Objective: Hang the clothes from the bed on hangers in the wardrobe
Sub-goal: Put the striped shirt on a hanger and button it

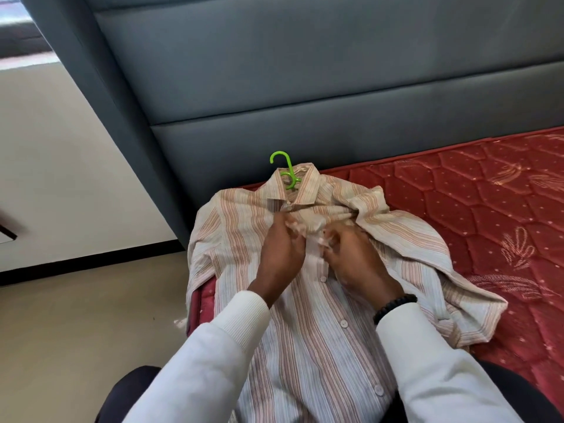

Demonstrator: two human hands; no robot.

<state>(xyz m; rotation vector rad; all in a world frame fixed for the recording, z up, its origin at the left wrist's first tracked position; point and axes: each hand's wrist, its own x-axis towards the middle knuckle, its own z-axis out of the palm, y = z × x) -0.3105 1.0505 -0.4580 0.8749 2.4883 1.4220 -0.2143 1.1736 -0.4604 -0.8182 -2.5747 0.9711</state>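
Note:
A striped button-up shirt in pale beige, red and blue lies face up on the corner of the red mattress. A green plastic hanger sits inside it, its hook poking out of the collar toward the headboard. My left hand pinches the left edge of the shirt front just below the collar. My right hand pinches the opposite edge beside it. Both hands meet at the button placket near the chest. The hanger's arms are hidden under the fabric.
A grey padded headboard rises right behind the shirt. Beige floor and a white wall with a dark skirting lie to the left. My dark-clad knees show at the bottom edge. A black bead bracelet circles my right wrist.

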